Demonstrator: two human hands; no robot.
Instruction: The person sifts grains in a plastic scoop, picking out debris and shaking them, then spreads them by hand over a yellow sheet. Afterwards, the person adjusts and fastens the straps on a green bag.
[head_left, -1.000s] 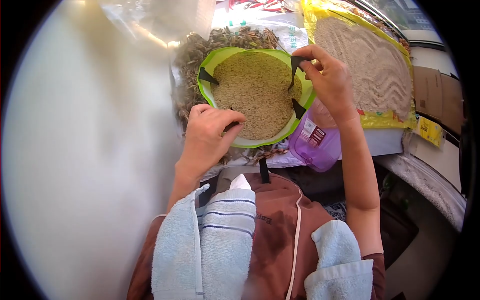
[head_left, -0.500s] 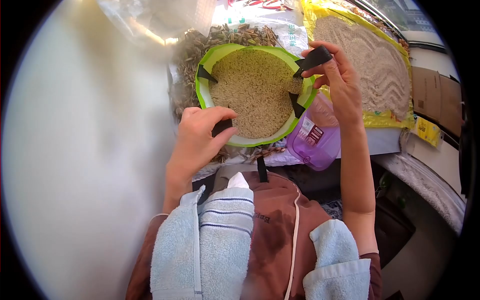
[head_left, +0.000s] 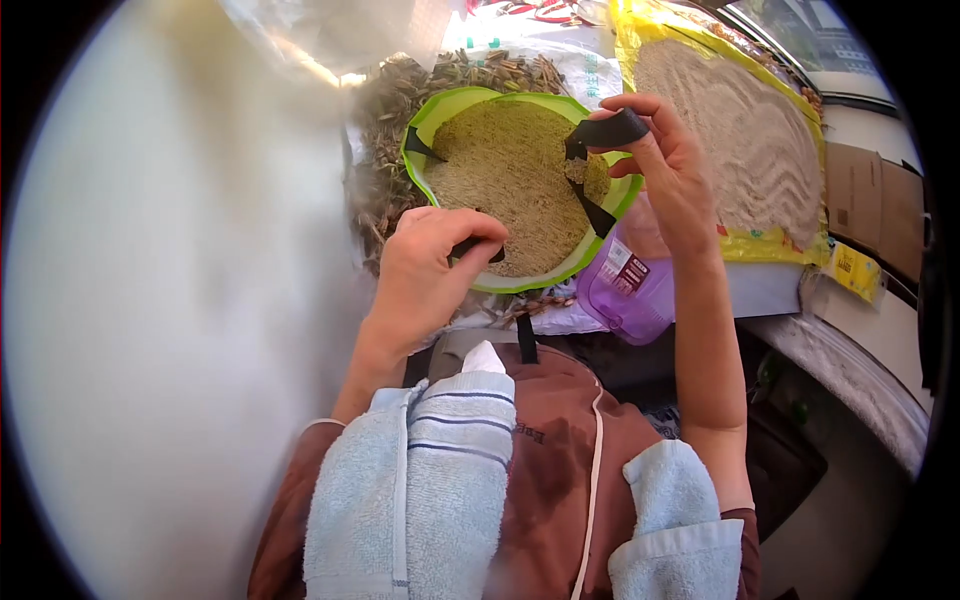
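A round, green-rimmed fabric container (head_left: 420,107) with black strap handles holds beige, grain-like material (head_left: 500,170), which is smeared by motion. At its near left rim, my left hand (head_left: 430,262) pinches a black strap (head_left: 476,249) between thumb and fingers. My right hand (head_left: 672,165) is raised over the right rim, its fingers closed on another black strap (head_left: 612,131) that loops up from the container. The far rim bends inward. Below the right rim sits a translucent purple plastic box (head_left: 625,285) with a label, partly covered by the container.
Dry brown pods or husks (head_left: 385,150) lie around the container on a white printed sack (head_left: 580,65). To the right, fine sandy material (head_left: 720,130) is spread on a yellow sheet (head_left: 770,247). Cardboard (head_left: 855,190) stands by the window. Clear plastic (head_left: 340,30) hangs at upper left.
My left hand has moved right, over the contents. My right hand has shifted slightly down and left. The container has shifted right and its far rim has buckled; its contents look blurred.
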